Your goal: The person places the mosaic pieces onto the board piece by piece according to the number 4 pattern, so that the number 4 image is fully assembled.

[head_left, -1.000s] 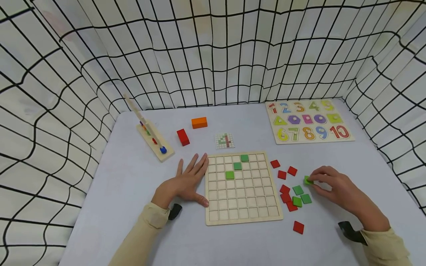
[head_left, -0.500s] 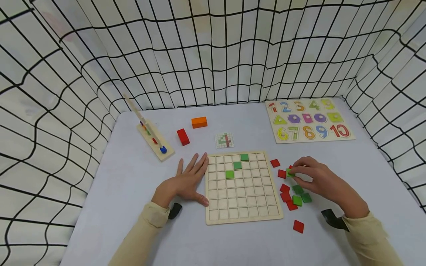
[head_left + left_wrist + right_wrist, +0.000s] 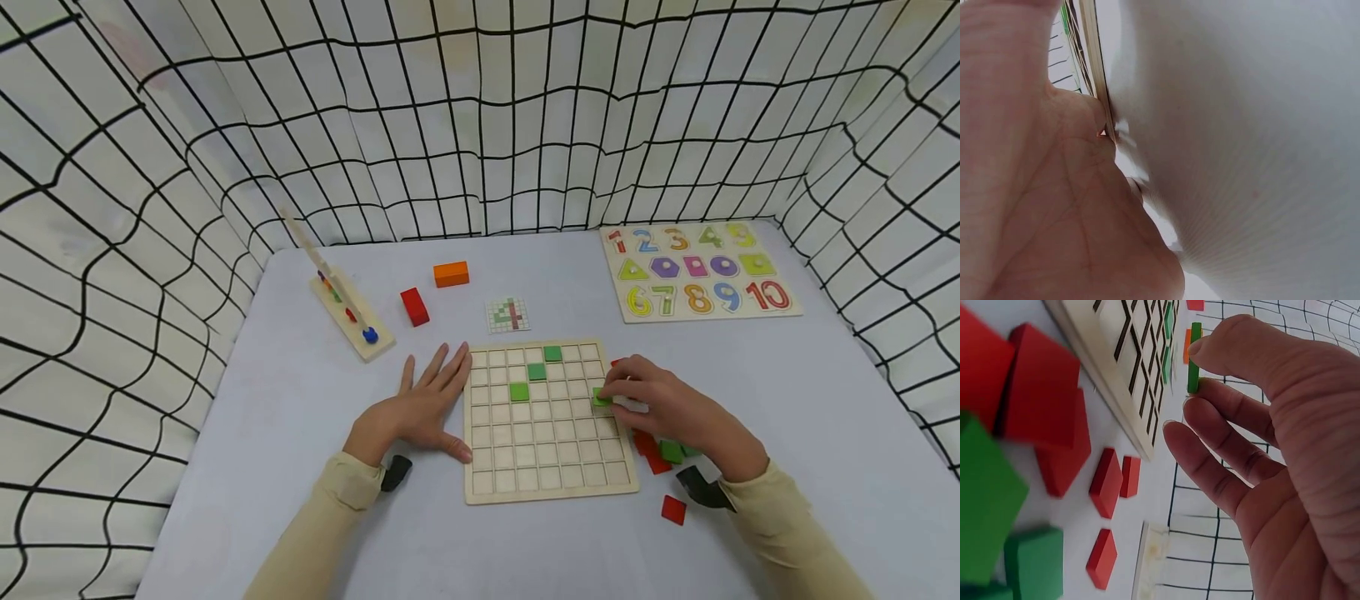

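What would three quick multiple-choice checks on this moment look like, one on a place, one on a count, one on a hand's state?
1. Where is the green tile that the right hand pinches?
A. over the right side of the grid board
B. on the number puzzle
C. beside the orange block

2. How many green tiles already sit in cells of the grid board?
A. one
B. three
C. six

3. How is the left hand placed?
A. curled round a red block
B. lifted, holding a tile
C. flat on the table, fingers straight, at the board's left edge

Answers: 1 A, the head view shows the pinched tile above the board's right columns. 2 B, three placed green tiles run diagonally near the board's top. 3 C, the head view shows the fingers spread and holding nothing.
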The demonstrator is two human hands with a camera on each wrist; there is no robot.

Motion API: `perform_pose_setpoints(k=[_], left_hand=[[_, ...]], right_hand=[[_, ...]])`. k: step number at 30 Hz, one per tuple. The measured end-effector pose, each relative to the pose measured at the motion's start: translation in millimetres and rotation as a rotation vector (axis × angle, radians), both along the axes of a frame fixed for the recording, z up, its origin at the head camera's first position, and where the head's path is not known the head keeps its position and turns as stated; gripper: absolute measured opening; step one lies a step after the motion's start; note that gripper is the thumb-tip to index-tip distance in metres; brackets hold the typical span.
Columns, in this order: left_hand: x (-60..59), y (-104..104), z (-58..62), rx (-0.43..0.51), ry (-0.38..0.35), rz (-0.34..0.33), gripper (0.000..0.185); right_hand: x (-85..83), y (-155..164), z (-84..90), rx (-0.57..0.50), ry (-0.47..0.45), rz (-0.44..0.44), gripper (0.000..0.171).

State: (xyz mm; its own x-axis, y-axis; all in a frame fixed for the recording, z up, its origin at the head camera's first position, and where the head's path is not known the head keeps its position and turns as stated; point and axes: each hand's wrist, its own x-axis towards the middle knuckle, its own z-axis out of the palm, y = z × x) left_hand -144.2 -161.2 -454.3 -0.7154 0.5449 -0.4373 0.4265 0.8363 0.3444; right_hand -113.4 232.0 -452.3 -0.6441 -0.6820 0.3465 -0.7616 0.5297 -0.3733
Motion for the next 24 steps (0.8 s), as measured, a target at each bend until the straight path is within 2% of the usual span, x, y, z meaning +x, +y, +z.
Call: perform_pose_setpoints(k=[9, 14, 24], left_hand=[[-1.4, -0.3, -1.1, 0.001, -0.010, 0.002, 0.149], [-0.9, -0.7, -1.8, 0.000, 0.006, 0.007, 0.149], [-0.1, -0.4, -0.5, -0.008, 0.013, 0.007, 0.149]], right_hand=[[-4.1, -20.4, -0.1, 0.007, 0.014, 0.037, 0.026], [-7.0, -32.1, 0.0, 0.015, -0.021, 0.050, 0.025], [-11.5, -54.5, 1.5, -0.036, 0.036, 0.126, 0.027]])
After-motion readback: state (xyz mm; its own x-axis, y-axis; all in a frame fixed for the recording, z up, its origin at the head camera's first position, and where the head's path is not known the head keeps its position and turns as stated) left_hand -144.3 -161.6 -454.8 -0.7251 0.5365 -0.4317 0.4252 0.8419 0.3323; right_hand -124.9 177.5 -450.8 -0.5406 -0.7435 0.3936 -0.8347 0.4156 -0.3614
